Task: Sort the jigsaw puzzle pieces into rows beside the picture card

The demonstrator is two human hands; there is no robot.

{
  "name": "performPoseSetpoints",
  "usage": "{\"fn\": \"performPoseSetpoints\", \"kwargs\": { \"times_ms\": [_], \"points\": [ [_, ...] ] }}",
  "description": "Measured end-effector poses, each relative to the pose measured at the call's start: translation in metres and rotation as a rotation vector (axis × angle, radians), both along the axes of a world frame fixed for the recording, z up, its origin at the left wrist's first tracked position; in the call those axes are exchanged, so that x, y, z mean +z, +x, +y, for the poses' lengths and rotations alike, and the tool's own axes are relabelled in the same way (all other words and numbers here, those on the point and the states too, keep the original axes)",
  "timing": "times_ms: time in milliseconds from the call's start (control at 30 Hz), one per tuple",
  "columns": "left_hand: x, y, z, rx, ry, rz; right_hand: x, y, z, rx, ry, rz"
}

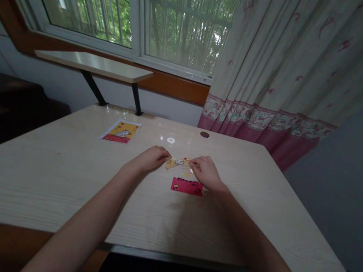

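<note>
Both my hands rest on a pale wooden table (54, 179) near its middle. My left hand (150, 158) is curled, its fingertips pinching the left end of a small yellow strip of puzzle pieces (178, 162). From the other side my right hand (206, 172) pinches the strip's right end with closed fingers. Just below the strip lies a red-pink row of joined puzzle pieces (187, 186), close under my right hand. A yellow and red picture card (121, 131) lies flat farther back on the left.
A small round hole (204, 134) sits near the table's far edge. Behind the table stands a narrow shelf (94, 64) on black brackets under a window. A pink-bordered curtain (283, 79) hangs at the right. Dark furniture (0, 108) stands at the left.
</note>
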State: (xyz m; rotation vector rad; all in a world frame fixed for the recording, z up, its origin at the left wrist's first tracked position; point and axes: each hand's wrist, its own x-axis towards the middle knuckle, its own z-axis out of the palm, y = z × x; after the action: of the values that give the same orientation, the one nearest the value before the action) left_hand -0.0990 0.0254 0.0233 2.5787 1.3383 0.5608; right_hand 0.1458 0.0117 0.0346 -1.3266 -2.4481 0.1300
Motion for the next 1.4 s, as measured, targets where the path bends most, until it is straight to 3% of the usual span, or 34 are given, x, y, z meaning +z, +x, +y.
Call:
{"fn": "performPoseSetpoints", "kwargs": {
  "times_ms": [233,367,567,733,833,1033,1167,1400],
  "points": [
    [-0.010,-0.002,0.004,0.098,0.090,-0.043,0.010,-0.041,0.020,0.078,0.033,-0.102],
    [-0.010,-0.001,0.003,0.234,0.087,-0.114,0.014,-0.059,0.031,0.105,0.028,-0.190],
    [-0.006,-0.002,0.002,0.465,0.054,-0.086,0.015,-0.066,0.044,0.147,-0.058,-0.263],
    [-0.007,-0.014,0.007,0.509,0.068,0.013,0.014,-0.063,0.050,0.131,-0.076,-0.234],
    [-0.008,-0.018,0.007,0.501,0.115,0.028,0.012,-0.056,0.054,0.086,-0.078,-0.203],
    [-0.009,-0.015,0.006,0.196,0.123,0.060,0.010,-0.019,0.054,-0.013,-0.058,0.047],
    [-0.006,-0.011,0.005,0.171,0.115,0.048,0.009,0.011,0.035,0.017,-0.126,0.211],
    [0.012,0.001,-0.008,0.176,0.044,0.054,0.008,0.056,-0.001,0.110,-0.160,0.187]
  ]
}}
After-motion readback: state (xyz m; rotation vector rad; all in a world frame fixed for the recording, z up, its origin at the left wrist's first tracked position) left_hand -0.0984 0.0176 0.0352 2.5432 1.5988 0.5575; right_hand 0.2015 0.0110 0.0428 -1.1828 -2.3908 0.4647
